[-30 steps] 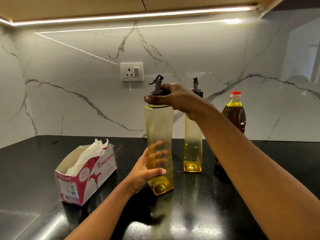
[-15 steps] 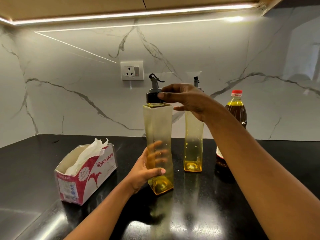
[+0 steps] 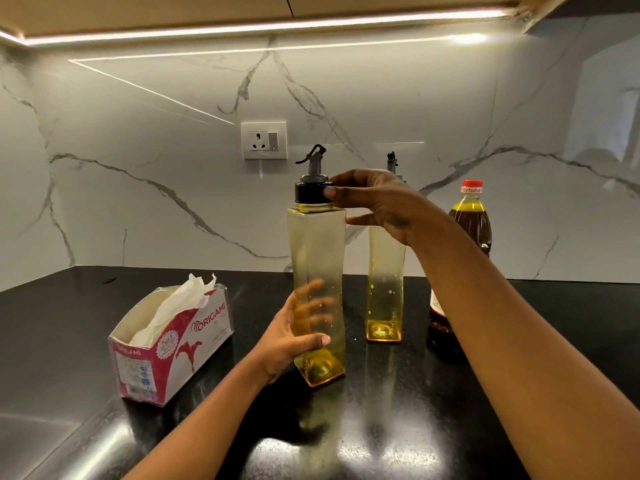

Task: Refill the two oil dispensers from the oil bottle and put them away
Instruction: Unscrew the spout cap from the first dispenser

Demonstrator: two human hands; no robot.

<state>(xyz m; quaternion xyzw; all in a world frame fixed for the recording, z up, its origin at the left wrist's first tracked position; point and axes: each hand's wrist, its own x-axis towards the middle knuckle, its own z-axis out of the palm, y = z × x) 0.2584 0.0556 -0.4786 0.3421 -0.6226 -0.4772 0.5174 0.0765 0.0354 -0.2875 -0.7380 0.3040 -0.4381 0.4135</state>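
A: So, from the head camera, where is the front dispenser (image 3: 317, 258)?
B: Centre of the frame, upright on the black counter (image 3: 52, 341), with a little oil in its base. The left hand (image 3: 289, 339) wraps round its lower part.
A: And the right hand (image 3: 377, 202)?
B: Thumb and fingers pinch the black cap (image 3: 309, 194) on top of it.
A: The rest?
B: The back dispenser (image 3: 385, 299) stands just right of it. The oil bottle (image 3: 472, 223) is at right centre, partly behind the right arm. A tissue box (image 3: 173, 344) sits lower left, a socket (image 3: 264, 140) on the wall above.
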